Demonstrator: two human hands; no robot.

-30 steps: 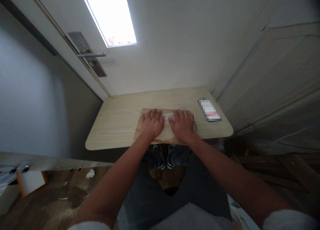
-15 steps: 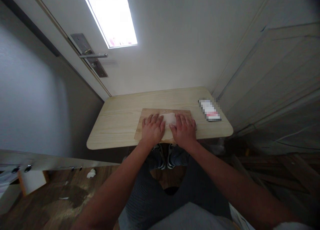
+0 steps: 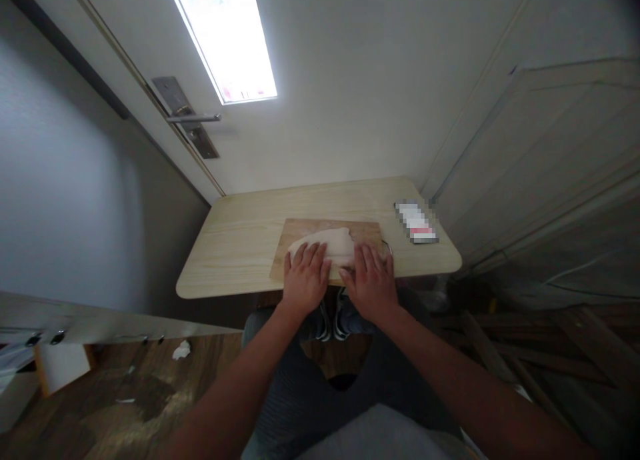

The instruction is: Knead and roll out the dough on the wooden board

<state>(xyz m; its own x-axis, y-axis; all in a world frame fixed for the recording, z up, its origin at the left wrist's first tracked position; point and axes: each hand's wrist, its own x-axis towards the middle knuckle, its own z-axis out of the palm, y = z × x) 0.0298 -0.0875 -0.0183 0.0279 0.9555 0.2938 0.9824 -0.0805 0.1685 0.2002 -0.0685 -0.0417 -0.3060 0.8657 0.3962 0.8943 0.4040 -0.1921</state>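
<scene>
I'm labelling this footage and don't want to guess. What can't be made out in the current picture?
- Head view: the near part of the pale slab, covered by the left hand and right hand; how hard they press cannot be told.
- Head view: the phone screen's contents, hidden by pixelation.
- Head view: most of what lies beyond the window, washed out by glare.
- Head view: the top of the door, cut off by the upper edge.

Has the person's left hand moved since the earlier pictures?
Yes: the left hand has moved toward the near edge of the wood-grain table, away from the door.
</scene>
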